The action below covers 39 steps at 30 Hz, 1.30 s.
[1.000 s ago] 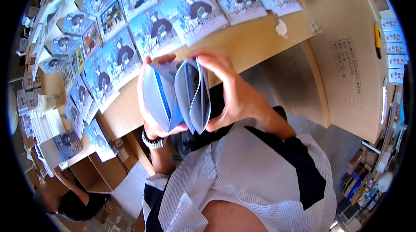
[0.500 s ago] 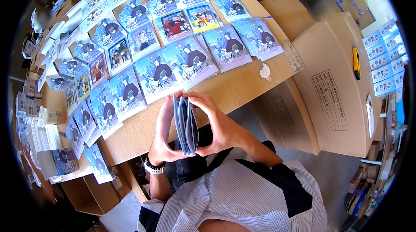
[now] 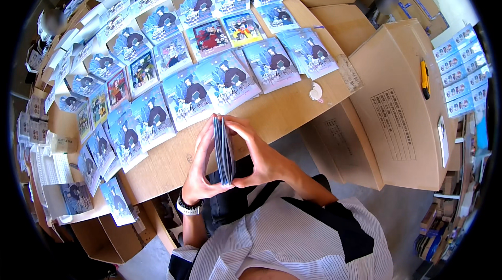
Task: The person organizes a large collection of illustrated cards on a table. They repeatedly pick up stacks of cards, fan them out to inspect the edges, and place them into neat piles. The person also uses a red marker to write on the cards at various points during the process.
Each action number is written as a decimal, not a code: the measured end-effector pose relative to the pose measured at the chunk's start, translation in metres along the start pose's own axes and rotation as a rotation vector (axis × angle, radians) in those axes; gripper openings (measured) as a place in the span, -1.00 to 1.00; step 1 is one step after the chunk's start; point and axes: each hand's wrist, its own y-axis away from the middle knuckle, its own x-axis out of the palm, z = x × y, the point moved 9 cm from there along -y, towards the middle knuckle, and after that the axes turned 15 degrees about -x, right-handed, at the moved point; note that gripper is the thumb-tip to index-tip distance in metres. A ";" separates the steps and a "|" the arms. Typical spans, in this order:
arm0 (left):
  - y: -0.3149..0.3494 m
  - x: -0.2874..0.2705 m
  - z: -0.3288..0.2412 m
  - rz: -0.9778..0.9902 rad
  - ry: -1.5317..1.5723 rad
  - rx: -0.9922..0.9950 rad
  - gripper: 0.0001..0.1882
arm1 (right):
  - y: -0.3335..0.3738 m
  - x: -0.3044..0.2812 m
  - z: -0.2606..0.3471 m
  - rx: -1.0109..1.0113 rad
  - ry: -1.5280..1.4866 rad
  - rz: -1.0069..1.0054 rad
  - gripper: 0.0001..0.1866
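A small stack of thin, flat cards (image 3: 224, 155), seen edge-on, stands upright between my two hands just off the table's near edge. My left hand (image 3: 198, 170) is closed on its left side, thumb at the lower end and fingertips at the upper end. On the other side my right hand (image 3: 265, 158) grips the same two ends. The cards' edges lie fairly close together; their faces are hidden. Beyond my hands, piles of blue printed cards (image 3: 228, 82) with a dark-clothed figure lie in a row along the wooden table (image 3: 282, 118).
Behind the row are differently coloured picture cards (image 3: 209, 39) and open blue boxes (image 3: 194, 10). A round white tag (image 3: 315, 91) lies near the right table edge. Large cardboard boxes (image 3: 397, 107) stand at the right, with a yellow cutter (image 3: 425, 79) on one. A white keyboard (image 3: 64, 167) sits far left.
The cards between my hands have drawn together; the gaps that showed between them have narrowed. Both hands keep their hold. The view has shifted slightly.
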 end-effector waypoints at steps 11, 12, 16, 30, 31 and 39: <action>0.005 0.018 -0.005 -0.073 -0.238 0.038 0.24 | 0.009 0.001 -0.006 0.039 0.048 -0.009 0.24; 0.006 0.018 -0.006 -0.081 -0.244 0.042 0.23 | 0.009 0.001 -0.005 0.035 0.060 -0.008 0.24; 0.006 0.018 -0.004 -0.099 -0.227 0.001 0.22 | 0.010 0.001 -0.004 0.009 0.079 -0.019 0.23; 0.014 -0.004 0.013 -0.072 0.230 -0.113 0.45 | 0.003 0.001 0.005 0.007 0.086 -0.003 0.22; 0.015 -0.004 0.013 -0.069 0.218 -0.129 0.45 | 0.004 0.001 0.005 0.002 0.087 -0.009 0.22; 0.016 0.003 -0.003 -0.057 0.166 -0.133 0.40 | -0.002 0.006 0.007 -0.019 0.131 -0.037 0.23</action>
